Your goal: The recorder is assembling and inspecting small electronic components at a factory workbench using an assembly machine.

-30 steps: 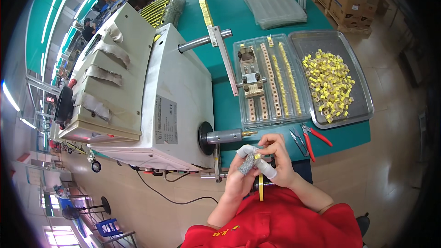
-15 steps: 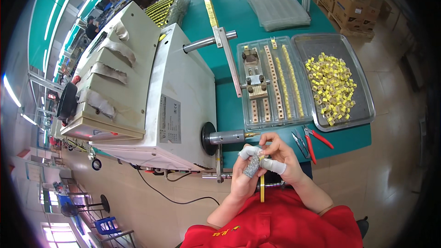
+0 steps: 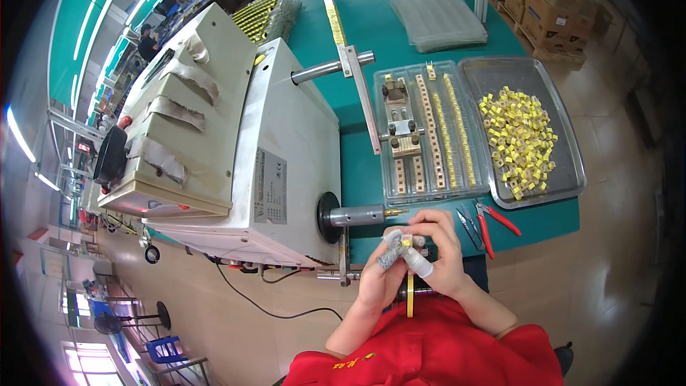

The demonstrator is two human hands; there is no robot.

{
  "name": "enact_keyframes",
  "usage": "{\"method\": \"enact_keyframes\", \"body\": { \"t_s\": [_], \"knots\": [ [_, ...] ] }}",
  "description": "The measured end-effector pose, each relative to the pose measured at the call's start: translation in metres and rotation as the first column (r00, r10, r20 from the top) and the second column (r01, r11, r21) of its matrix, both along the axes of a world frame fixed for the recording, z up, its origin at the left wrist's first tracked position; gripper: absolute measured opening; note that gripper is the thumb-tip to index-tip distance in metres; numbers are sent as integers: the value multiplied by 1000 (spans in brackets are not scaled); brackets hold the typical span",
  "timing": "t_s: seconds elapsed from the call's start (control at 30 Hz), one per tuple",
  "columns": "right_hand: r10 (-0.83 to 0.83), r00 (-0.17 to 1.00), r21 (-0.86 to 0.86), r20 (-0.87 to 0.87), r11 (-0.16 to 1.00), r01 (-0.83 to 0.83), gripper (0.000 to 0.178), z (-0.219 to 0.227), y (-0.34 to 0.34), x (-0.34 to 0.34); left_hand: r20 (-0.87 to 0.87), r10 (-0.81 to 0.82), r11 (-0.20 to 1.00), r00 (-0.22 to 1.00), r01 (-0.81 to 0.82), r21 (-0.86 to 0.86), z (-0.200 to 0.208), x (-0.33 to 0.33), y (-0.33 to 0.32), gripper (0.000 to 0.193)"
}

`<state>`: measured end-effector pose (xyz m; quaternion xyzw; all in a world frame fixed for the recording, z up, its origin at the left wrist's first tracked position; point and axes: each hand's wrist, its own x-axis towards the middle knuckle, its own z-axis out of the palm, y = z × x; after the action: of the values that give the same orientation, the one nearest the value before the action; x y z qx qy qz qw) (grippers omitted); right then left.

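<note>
Close together in front of my red shirt, both hands meet just below the metal spindle of a winding machine. My left hand, with a grey-white wrap on its fingers, is closed round a small yellow-taped coil. My right hand pinches at the same coil, its white-covered thumb pressed alongside and its forefinger arched over the top. The fingers hide most of the coil. Beneath the hands a strip of yellow tape hangs down; whether it joins the coil is hidden.
The white winding machine fills the left. Beyond my hands, a clear plastic tray holds rows of coils and a metal fixture. Right of it, a metal tray bears a heap of yellow coils. Red-handled cutters and tweezers lie nearby.
My right thumb has swung lower and my right fingers have shifted over the coil, whose yellow side now shows more. The whole view has moved slightly.
</note>
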<state>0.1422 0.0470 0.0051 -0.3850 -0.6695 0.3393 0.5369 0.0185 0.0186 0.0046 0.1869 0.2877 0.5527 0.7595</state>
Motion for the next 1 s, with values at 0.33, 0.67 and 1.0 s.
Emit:
{"method": "enact_keyframes", "body": {
  "t_s": [0.33, 0.67, 1.0],
  "knots": [
    [-222, 944, 255, 243, 954, 159, 34, 5, 0, 4, -414, 259, 942, 873, -135, 307, -2, 4, 4, 30],
    [-5, 998, 143, 59, 990, -4, 34, 3, 0, 2, 131, -33, 999, 991, 31, 16, 6, -8, -1, 34],
    [-96, 994, 240, 46, 967, 82, 23, -11, 2, 3, 327, -133, 991, 935, 133, 22, -7, -9, -4, 30]
  ]
}}
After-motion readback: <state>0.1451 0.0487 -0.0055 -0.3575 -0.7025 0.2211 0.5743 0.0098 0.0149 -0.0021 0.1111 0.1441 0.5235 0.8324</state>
